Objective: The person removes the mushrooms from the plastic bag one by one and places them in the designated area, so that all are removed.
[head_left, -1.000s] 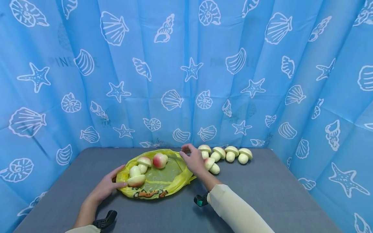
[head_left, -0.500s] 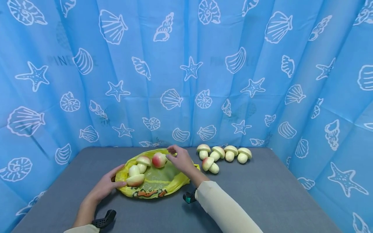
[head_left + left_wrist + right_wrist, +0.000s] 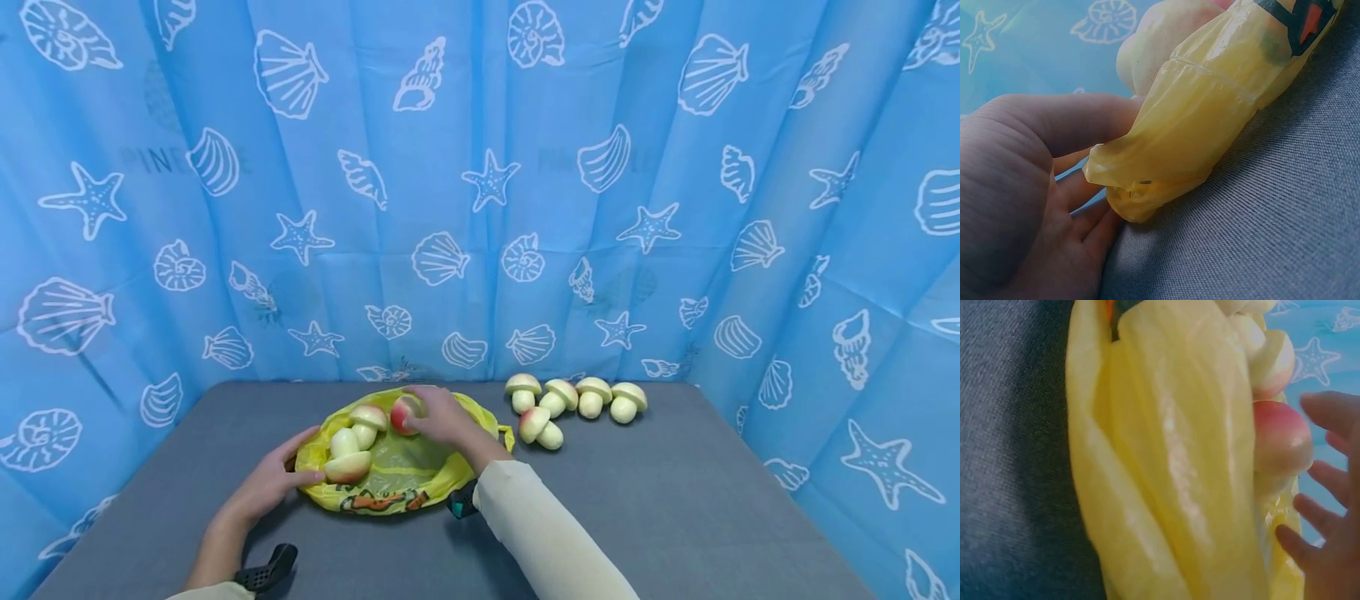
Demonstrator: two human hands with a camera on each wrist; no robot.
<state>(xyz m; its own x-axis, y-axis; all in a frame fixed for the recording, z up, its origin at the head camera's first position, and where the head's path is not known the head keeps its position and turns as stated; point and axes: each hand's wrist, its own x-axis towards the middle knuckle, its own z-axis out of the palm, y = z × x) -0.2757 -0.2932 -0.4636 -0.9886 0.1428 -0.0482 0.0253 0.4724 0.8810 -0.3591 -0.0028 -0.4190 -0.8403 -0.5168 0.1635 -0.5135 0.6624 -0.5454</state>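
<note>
A yellow plastic bag (image 3: 462, 483) lies with its mouth spread open on the table. Two pale toy mushrooms, one nearer the front (image 3: 347, 468) and one behind it (image 3: 368, 417), sit in its left part. My left hand (image 3: 264, 483) holds the bag's left edge, thumb over the rim and fingers behind it, as the left wrist view shows. Over the bag's far side, my right hand (image 3: 442, 417) is beside a red-capped toy mushroom (image 3: 1282, 437). In the right wrist view its fingers are spread apart near the cap, with a gap between.
To the right of the bag, several toy mushrooms stand in a row (image 3: 592, 397), and another lies on its side (image 3: 540, 428) in front of them. A grey cloth covers the table (image 3: 637, 500). Behind it hangs a blue shell-print curtain (image 3: 480, 208).
My right hand has moved left from beside the toy mushrooms on the table, over the bag's mouth, to the red-capped one. My left hand stays at the bag's edge.
</note>
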